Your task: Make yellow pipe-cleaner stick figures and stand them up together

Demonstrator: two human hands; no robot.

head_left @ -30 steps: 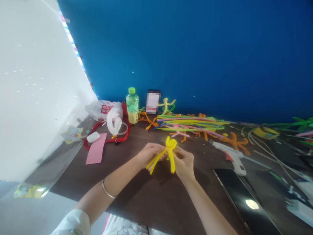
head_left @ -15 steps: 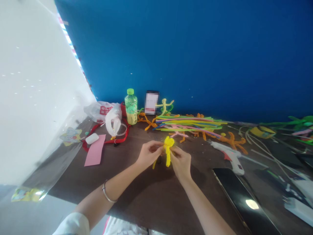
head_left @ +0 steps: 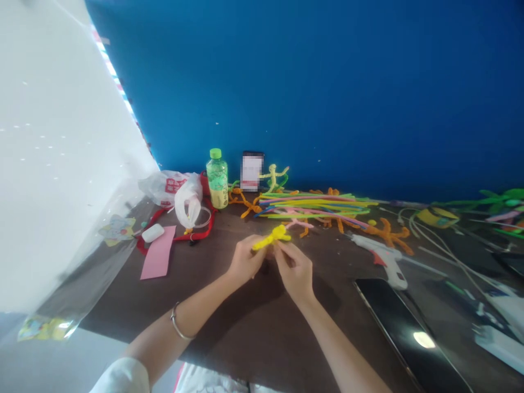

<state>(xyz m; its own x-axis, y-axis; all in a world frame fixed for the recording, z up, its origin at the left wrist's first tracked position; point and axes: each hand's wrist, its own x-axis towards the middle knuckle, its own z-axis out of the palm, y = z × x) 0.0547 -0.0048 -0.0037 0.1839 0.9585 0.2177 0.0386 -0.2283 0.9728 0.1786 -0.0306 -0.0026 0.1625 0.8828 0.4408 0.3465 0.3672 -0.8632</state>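
Note:
Between my hands is a yellow pipe-cleaner figure (head_left: 275, 236), held a little above the dark table (head_left: 245, 349). My left hand (head_left: 246, 258) grips it from the left, fingers closed, with one yellow strand slanting over the fingertips. From the other side, my right hand (head_left: 295, 269) pinches its lower part with thumb and fingers. The fingertips hide some of the figure's underside. Just behind it lies a bundle of coloured pipe cleaners (head_left: 319, 205), with orange pipe-cleaner figures (head_left: 387, 233) around it.
A hot glue gun (head_left: 382, 256) and a large phone (head_left: 409, 333) lie at right. Leftward are pink paper (head_left: 159, 256), a white case (head_left: 153, 233), a plastic bag (head_left: 188, 202) and a green-capped bottle (head_left: 218, 180). A propped phone (head_left: 251, 170) leans against the blue wall (head_left: 307, 82).
The yellow figure has turned, its hanging strand swinging from pointing down to pointing left. My right hand has shifted slightly left. Both hands keep hold of the figure.

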